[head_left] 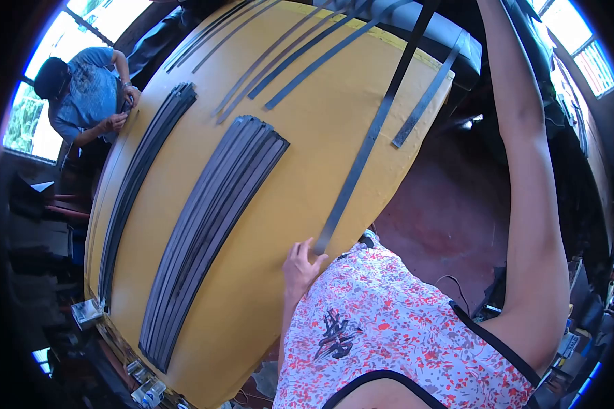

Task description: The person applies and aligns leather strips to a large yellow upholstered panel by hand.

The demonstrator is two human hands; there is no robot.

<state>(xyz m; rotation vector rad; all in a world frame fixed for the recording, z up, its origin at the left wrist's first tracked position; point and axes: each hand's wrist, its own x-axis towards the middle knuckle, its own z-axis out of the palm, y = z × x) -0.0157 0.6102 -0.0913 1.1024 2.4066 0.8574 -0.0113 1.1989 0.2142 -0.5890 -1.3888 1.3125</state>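
Note:
My left hand (300, 267) rests at the near edge of the yellow-covered table (280, 225), beside my floral top. Its thumb and fingers are apart around the near end of a long black strip (361, 157), which looks slightly blurred there. That strip runs away from me up to the top of the view. My right arm (525, 157) stretches far forward, and its hand is beyond the top edge of the view. To the left of my left hand lies a thick bundle of dark flat strips (215, 238). A shorter dark strip (426, 99) lies near the table's right edge.
A narrower bundle of dark strips (140, 174) lies along the far left side. Several single strips (317, 65) spread across the far end. A person (89, 88) in a blue shirt and dark cap works at the left edge. A reddish floor (430, 204) shows at right.

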